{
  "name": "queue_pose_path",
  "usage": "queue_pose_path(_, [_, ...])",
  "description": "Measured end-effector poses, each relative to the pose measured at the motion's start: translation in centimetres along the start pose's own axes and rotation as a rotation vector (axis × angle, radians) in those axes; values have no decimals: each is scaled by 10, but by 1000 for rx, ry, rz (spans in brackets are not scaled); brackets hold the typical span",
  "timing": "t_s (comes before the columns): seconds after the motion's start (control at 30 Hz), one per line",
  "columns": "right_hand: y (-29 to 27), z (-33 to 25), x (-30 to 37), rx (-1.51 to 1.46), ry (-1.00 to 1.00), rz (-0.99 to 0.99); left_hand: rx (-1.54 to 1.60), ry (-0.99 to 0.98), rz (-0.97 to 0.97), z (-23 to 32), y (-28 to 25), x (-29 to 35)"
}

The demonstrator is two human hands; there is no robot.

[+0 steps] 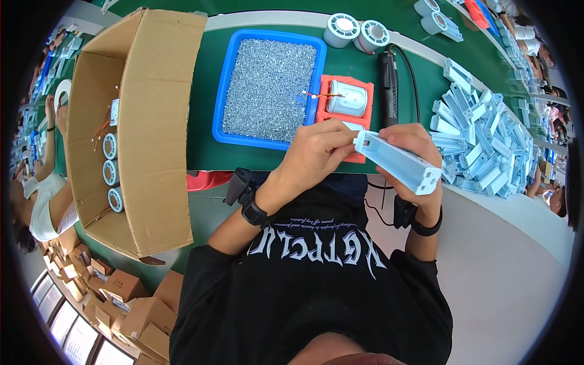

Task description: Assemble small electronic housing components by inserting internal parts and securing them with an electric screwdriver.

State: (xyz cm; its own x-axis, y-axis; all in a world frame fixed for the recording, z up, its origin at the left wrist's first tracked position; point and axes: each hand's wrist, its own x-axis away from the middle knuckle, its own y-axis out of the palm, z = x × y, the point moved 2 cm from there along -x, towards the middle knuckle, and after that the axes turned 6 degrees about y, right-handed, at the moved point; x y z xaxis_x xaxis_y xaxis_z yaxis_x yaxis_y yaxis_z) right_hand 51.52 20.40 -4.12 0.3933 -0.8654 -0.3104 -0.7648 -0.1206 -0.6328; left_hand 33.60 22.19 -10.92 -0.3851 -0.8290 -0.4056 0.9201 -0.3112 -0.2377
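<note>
A long, hollow light blue plastic housing [398, 163] is tilted in front of me, its open side up. My right hand [415, 145] wraps around it, thumb along the upper edge. My left hand [316, 148] is closed, fingertips pinched against the housing's far-left end; whatever lies between them is hidden. A small dark and reddish part shows inside the housing near that end. Just beyond my hands, an orange-red foam holder [368, 89] carries a rounded pale blue unit [347, 98] with thin red and orange wires, reaching toward the tray on its left.
A blue tray [219, 115] full of small metal screws lies left of the holder. A black electric screwdriver [387, 88] with its cable is to the right. Many light blue housings [480, 140] are piled farther right. A cardboard box [159, 121] with round parts stands left; two round units [342, 29] sit behind.
</note>
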Motion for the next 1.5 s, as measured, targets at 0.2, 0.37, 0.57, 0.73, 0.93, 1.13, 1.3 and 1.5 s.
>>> queue_pose_path(0.2, [2, 3, 1, -34, 132, -69, 44, -59, -27, 1, -3, -1])
queue_pose_path(0.37, [8, 13, 4, -48, 194, -62, -142, -99, -47, -6, -14, 5])
queue_pose_path(0.57, [31, 23, -2, 26, 188, -154, -341, 10, -35, -16, -11, 8])
queue_pose_path(0.73, [26, 26, -2, 103, 218, -214, -341, -16, -155, -18, -16, 1])
queue_pose_path(0.93, [26, 14, -7, 142, 244, -279, -323, 27, -87, -19, -13, 2])
queue_pose_path(1.13, [19, 14, -13, 220, 211, -358, -310, 9, -92, -19, -14, -1])
queue_pose_path(1.3, [24, 12, -16, 244, 237, -342, -341, 19, -152, -23, -18, -7])
queue_pose_path(1.5, [23, 12, -18, 266, 219, -376, -342, -4, -230, -22, -19, -12])
